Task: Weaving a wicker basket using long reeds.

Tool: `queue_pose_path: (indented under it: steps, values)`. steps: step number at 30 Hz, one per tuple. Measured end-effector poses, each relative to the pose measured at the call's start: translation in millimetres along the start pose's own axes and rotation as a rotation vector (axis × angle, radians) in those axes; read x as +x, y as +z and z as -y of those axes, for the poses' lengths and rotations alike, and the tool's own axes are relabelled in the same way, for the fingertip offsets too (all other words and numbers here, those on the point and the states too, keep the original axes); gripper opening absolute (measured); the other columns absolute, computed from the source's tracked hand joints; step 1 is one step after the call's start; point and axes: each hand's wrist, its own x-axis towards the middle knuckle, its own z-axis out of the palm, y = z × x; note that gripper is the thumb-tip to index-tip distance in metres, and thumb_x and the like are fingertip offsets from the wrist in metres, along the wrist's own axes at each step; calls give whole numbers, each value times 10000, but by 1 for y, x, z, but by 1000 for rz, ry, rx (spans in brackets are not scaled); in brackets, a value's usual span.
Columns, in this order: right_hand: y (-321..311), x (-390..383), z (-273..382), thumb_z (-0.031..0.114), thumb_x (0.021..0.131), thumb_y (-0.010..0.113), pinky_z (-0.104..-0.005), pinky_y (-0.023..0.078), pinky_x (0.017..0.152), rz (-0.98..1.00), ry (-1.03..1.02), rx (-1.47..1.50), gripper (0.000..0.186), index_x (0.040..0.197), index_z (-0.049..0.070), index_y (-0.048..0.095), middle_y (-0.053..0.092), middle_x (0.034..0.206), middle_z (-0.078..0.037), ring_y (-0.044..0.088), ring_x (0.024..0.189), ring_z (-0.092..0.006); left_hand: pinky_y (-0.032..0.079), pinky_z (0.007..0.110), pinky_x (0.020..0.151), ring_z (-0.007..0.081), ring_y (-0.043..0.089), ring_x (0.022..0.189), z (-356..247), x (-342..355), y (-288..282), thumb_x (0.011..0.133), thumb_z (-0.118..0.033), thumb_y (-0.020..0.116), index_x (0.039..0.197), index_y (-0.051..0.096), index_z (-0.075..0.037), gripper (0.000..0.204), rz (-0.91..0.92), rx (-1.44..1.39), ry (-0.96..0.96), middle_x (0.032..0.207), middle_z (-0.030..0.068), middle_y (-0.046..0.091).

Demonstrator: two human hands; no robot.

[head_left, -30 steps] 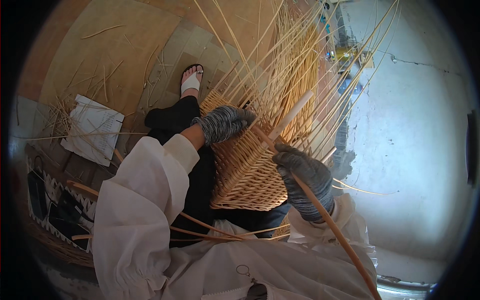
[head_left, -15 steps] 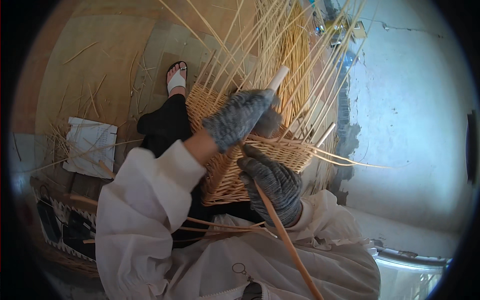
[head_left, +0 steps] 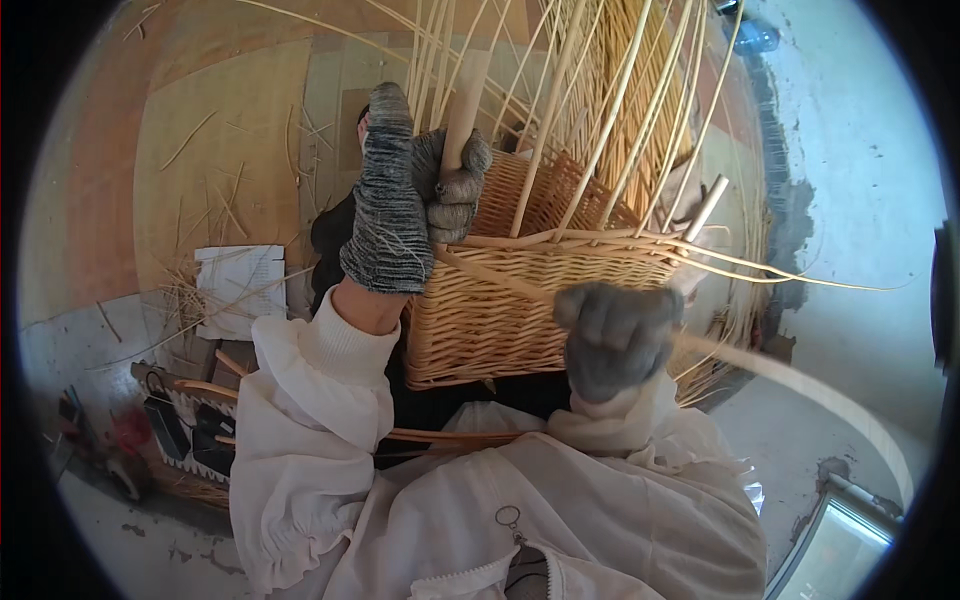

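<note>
Head: right hand (head_left: pixel 616 342) blurred.

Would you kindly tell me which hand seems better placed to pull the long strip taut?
Probably the right hand: it is closed around the long strip in front of the basket, with the strip running on beyond it. The left hand seems occupied, wrapped around the thick pale stick.

The right hand (head_left: pixel 618 340) is blurred; the top edge crops upright canes (head_left: pixel 548 118).
</note>
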Motion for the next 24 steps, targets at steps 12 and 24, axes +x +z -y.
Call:
queue_pose_path:
  steps: [12, 24]
  values:
    - [-56, 22, -32, 246, 991, 400, -317, 361, 500, -319, 381, 254, 209, 970, 88, 535, 327, 560, 59, 314, 434, -100, 494, 304, 779, 184, 587, 845, -8, -10, 5, 809, -328, 713, 951, 521, -53, 364, -32, 870, 113, 848, 59, 590]
    - [-82, 46, 6, 134, 885, 612, -396, 536, 735, -11, 543, -7, 127, 959, 45, 560, 611, 752, -35, 621, 720, -208, 485, 322, 822, 184, 614, 907, -24, -6, 37, 727, -156, 793, 732, 513, -61, 296, -245, 1352, -462, 882, 96, 662]
